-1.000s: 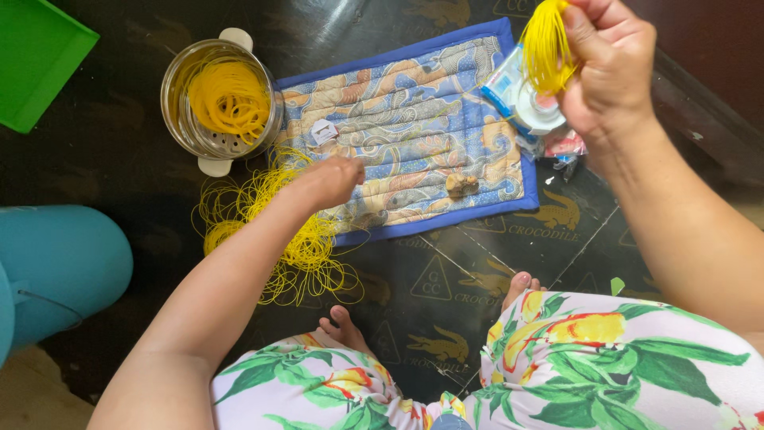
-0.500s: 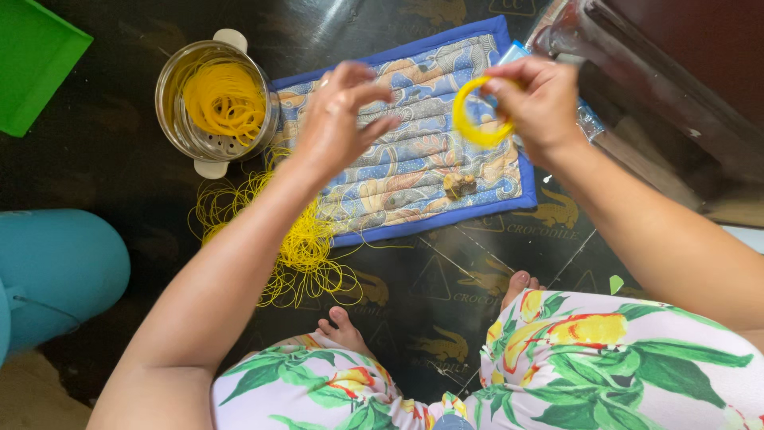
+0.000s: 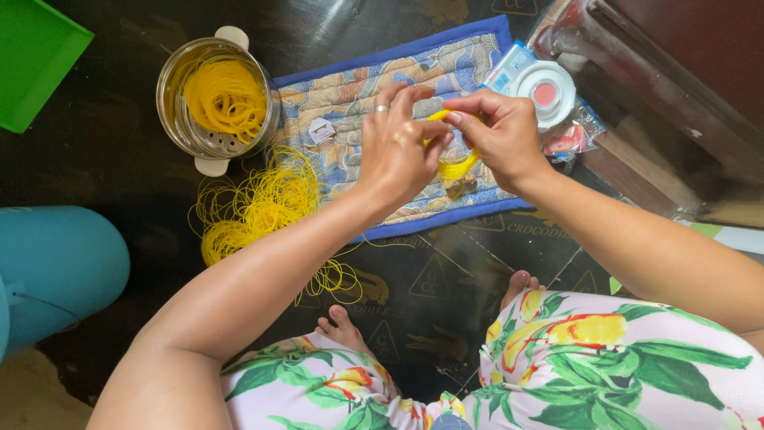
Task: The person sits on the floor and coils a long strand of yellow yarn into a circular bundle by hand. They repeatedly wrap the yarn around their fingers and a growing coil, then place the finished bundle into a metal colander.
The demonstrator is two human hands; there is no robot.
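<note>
I sit over the dark patterned floor mat [image 3: 446,279] with my work spread across it, and I judge myself somewhere in the middle of it. The one big teal plastic drum [image 3: 56,271] stands at my left, and a single green plastic tray [image 3: 32,60] lies in the far corner, nothing visible on it.

On the one blue-bordered quilted cloth pad [image 3: 398,87] my two hands meet. My left hand [image 3: 398,147] is closed, fingers pinched around the small bundle of yellow rubber bands [image 3: 455,166], and my right hand [image 3: 497,135] grips the same bundle from the other side, thumb and forefinger tight on it. The bundle sits between my hands, just above the pad, so this one is not finished.

What looks done: one round steel pot with white handles [image 3: 216,95] holds a coil of yellow bands, too many to count.

What looks left: one loose heap of yellow rubber bands [image 3: 259,207] spreads on the floor mat between the pot and my left arm, tangled, with stray loops trailing towards my foot. It is still large, so much remains.

Smaller things: one white round lid with a red centre [image 3: 545,91] on a packet beside the pad, one small white tag [image 3: 322,131] on the pad, and one small brown lump [image 3: 456,188] under my hands.
</note>
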